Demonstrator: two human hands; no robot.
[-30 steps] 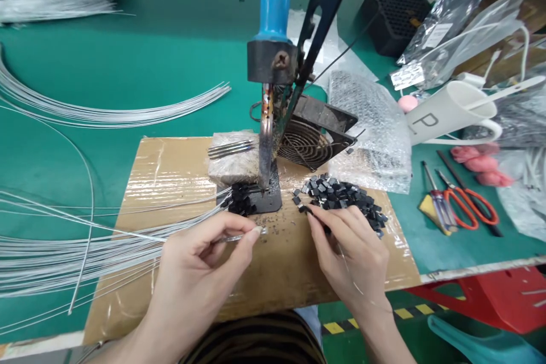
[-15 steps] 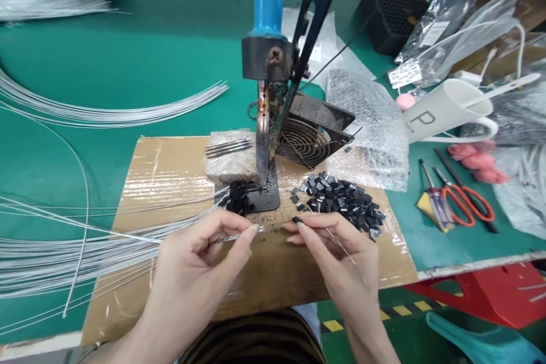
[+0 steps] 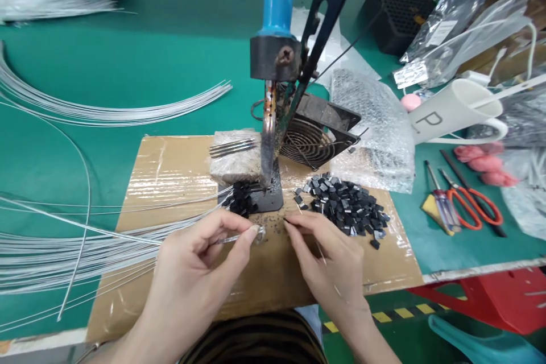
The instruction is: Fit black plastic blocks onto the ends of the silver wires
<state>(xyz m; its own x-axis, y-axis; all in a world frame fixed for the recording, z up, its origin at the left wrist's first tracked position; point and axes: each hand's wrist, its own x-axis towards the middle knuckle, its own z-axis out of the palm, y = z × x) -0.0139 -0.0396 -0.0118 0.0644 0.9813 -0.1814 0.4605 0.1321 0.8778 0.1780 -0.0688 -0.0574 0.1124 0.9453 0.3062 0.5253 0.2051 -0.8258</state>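
Note:
My left hand (image 3: 209, 267) is closed in a pinch on a thin silvery-white cable (image 3: 230, 239), whose clear, shiny end sticks out past the thumb. To its right, across a small gap, my right hand (image 3: 326, 253) pinches a small black piece (image 3: 285, 219), mostly hidden by the fingertips. A thin metal rod (image 3: 321, 253) also runs between the right fingers. Behind that hand lies a pile of small black pieces (image 3: 350, 205). Cables with black ends (image 3: 241, 199) lie beyond my left hand, near the metal nozzle (image 3: 268, 142) of the blue-handled hot tool (image 3: 278, 5).
Cardboard (image 3: 170, 182) covers the work area on the green table (image 3: 128, 62). A fan (image 3: 313, 136) stands behind the nozzle. Orange-handled scissors (image 3: 473, 205), a screwdriver (image 3: 441, 199) and a white mug (image 3: 456, 111) are at right. Loose cables (image 3: 63, 261) spread leftward.
My right hand has moved slightly left, bringing its fingertips nearer the cable end, and has turned so the black piece shows less. My left hand keeps its pinch. The view has shifted slightly.

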